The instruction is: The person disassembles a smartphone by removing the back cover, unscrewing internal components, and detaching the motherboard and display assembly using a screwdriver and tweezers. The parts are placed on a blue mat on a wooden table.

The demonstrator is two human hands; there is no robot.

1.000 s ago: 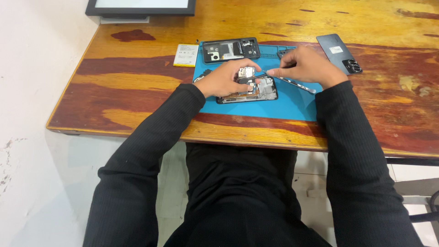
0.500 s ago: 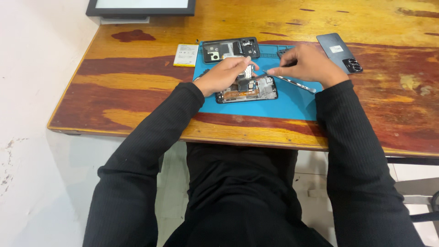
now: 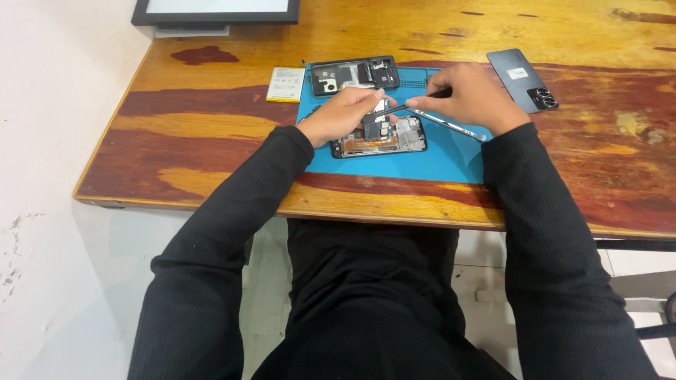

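Two of your hands work over the blue repair mat (image 3: 451, 158), which lies on a varnished wooden table (image 3: 211, 119) streaked red-brown and yellow. Your left hand (image 3: 345, 112) rests on the opened phone (image 3: 384, 137) at the mat's middle, fingers curled around a small part I cannot make out. Your right hand (image 3: 472, 95) hovers over the mat's far right, fingers pinched shut on a thin metal tool (image 3: 451, 125) that slants toward the phone. At the mat's far edge lies a dark phone frame (image 3: 355, 74); just left of the mat, a pale flat battery (image 3: 286, 84); right of it, a dark back cover (image 3: 522, 79) with camera rings. Beyond the mat a black-framed screen (image 3: 215, 10) sits. Left of the table stands a white wall (image 3: 49, 141); pale floor tiles show below.
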